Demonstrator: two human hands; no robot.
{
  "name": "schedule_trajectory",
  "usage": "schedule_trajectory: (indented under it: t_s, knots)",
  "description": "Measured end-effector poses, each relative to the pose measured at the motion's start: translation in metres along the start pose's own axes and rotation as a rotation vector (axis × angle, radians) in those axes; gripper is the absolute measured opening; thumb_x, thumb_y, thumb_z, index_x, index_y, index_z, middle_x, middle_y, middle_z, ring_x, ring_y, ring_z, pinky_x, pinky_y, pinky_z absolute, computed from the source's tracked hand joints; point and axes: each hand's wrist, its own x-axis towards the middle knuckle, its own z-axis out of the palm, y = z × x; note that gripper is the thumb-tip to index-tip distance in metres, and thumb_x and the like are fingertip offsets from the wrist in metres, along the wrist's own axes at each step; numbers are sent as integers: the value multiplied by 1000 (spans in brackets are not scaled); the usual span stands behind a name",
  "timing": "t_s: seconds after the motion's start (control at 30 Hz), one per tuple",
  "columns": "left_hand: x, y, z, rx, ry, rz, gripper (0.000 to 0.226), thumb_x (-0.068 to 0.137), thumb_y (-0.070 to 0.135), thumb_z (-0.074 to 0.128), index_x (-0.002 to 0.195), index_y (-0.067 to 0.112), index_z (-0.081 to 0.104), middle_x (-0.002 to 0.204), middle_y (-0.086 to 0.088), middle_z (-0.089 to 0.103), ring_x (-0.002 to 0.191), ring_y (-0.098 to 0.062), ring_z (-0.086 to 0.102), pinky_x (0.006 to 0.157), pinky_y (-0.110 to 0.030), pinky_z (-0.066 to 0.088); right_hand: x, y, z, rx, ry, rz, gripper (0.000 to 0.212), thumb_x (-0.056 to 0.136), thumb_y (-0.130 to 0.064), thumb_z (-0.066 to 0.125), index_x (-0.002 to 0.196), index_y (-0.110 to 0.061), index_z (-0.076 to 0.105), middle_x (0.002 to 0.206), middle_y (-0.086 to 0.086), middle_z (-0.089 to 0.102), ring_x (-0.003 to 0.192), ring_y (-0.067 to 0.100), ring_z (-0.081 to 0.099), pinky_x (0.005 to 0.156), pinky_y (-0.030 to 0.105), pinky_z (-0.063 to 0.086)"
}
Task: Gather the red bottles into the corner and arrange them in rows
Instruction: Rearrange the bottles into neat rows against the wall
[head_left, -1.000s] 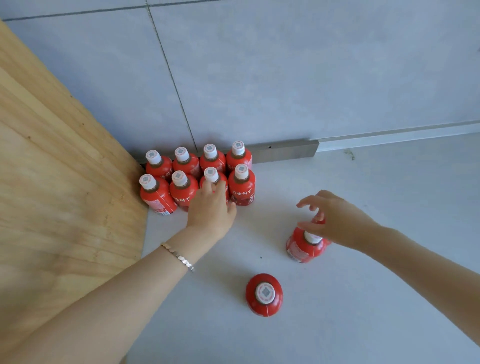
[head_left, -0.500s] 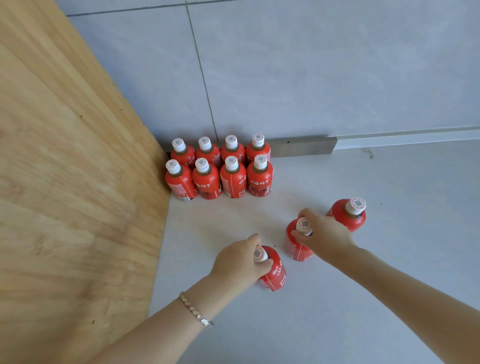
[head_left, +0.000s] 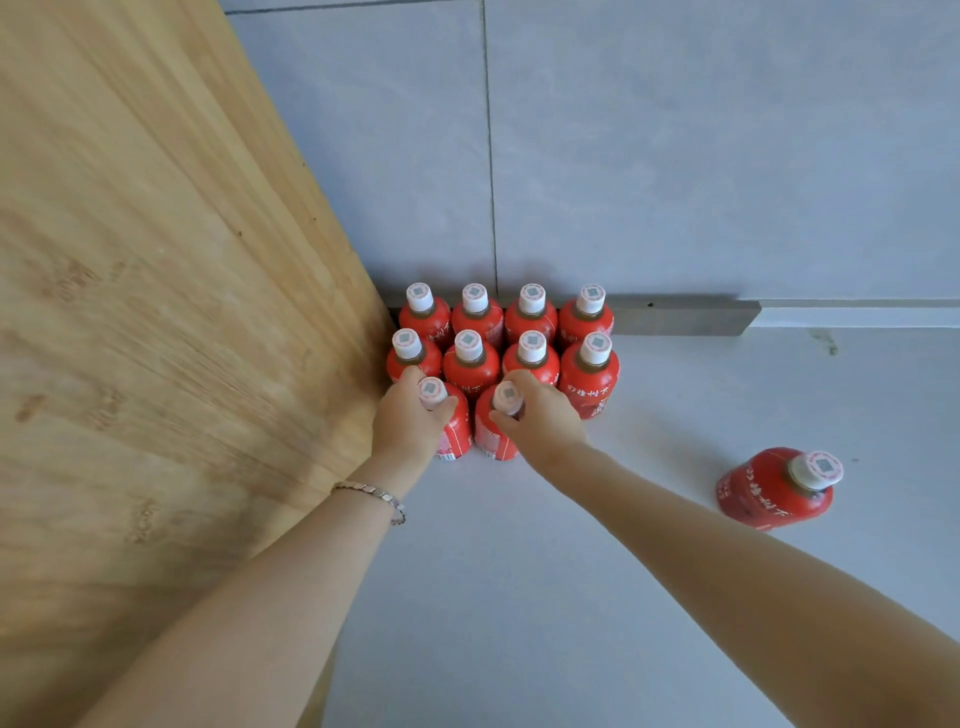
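Two rows of red bottles with white caps stand in the corner, the back row (head_left: 531, 317) against the wall and a second row (head_left: 589, 376) in front of it. My left hand (head_left: 410, 421) grips the neck of a red bottle (head_left: 454, 434) beside the wooden panel. My right hand (head_left: 540, 421) grips the cap of another red bottle (head_left: 491, 436) right next to it. Both held bottles stand upright directly in front of the second row. One more red bottle (head_left: 774, 488) stands alone on the floor at the right.
A wooden panel (head_left: 156, 338) forms the left side of the corner. A grey tiled wall (head_left: 675, 156) with a metal strip (head_left: 680, 314) along its base closes the back. The floor (head_left: 519, 597) is pale grey.
Both hands have carried their bottles from the middle of the floor to the corner, in front of the second row. The camera has moved closer.
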Motion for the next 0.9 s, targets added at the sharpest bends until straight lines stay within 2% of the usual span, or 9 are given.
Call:
schedule_trajectory:
  t_s: [0.07, 0.17, 0.3, 0.47, 0.6, 0.67, 0.73, 0.8, 0.9]
  knots:
    - [0, -8, 4, -5, 29, 3, 26, 76, 23, 71, 90, 11, 52, 93, -7, 59, 88, -24, 57, 75, -31, 50, 1, -1, 7, 17, 14, 43, 45, 85, -29, 64, 125, -19, 46, 120, 10, 53, 105, 29, 59, 83, 37, 50]
    - [-3, -23, 10, 59, 27, -34, 57, 63, 46, 72, 112, 24, 54, 108, -2, 64, 102, -25, 60, 90, -40, 52, 1, 3, 13, -32, -25, 122, 65, 82, -37, 67, 136, -21, 36, 128, 12, 42, 109, 32, 58, 87, 38, 49]
    - [-9, -27, 14, -234, -9, -94, 53, 72, 22, 78, 121, 18, 57, 120, -2, 67, 111, -19, 62, 99, -39, 50, 0, 4, 17, 87, -26, 138, 67, 81, -34, 69, 138, -22, 36, 130, 14, 39, 113, 32, 55, 91, 36, 47]
    - [-5, -28, 13, -257, -26, -34, 58, 74, 15, 76, 127, 16, 52, 126, -4, 63, 117, -21, 59, 100, -36, 47, -8, 9, 12, 255, -16, 147, 63, 81, -21, 70, 137, -18, 40, 133, 12, 43, 119, 27, 51, 98, 35, 46]
    - [-15, -8, 26, 138, 213, 237, 62, 74, 11, 71, 130, 3, 46, 128, -19, 54, 121, -36, 50, 103, -45, 41, -27, 27, -25, 42, -180, 84, 41, 85, -17, 64, 125, -15, 53, 101, 0, 52, 88, 15, 54, 88, 31, 52]
    - [-23, 9, 31, 321, 275, 481, 56, 74, 10, 70, 126, 3, 51, 126, -22, 54, 118, -38, 50, 100, -47, 42, -42, 41, -54, -108, -203, 61, 34, 87, -21, 62, 120, -17, 58, 101, -3, 54, 87, 12, 52, 92, 33, 51]
    - [-29, 27, 36, 395, 239, 673, 51, 73, 10, 69, 122, 6, 57, 120, -18, 59, 109, -35, 52, 92, -46, 48, -58, 61, -88, -275, -159, 100, 33, 88, -26, 59, 121, -22, 57, 109, -2, 57, 93, 14, 55, 91, 32, 51]
    - [-29, 41, 40, 433, 147, 694, 45, 75, 8, 69, 119, 6, 60, 112, -16, 63, 100, -36, 58, 82, -46, 54, -71, 82, -122, -381, -59, 177, 33, 89, -30, 57, 122, -26, 56, 118, 0, 56, 104, 19, 58, 92, 34, 49]
    - [-24, 53, 42, 532, 48, 512, 37, 83, 14, 63, 118, 6, 59, 111, -18, 63, 101, -40, 58, 79, -47, 52, -84, 114, -154, -463, 84, 285, 37, 90, -27, 54, 127, -30, 52, 125, 5, 49, 117, 24, 52, 94, 35, 46]
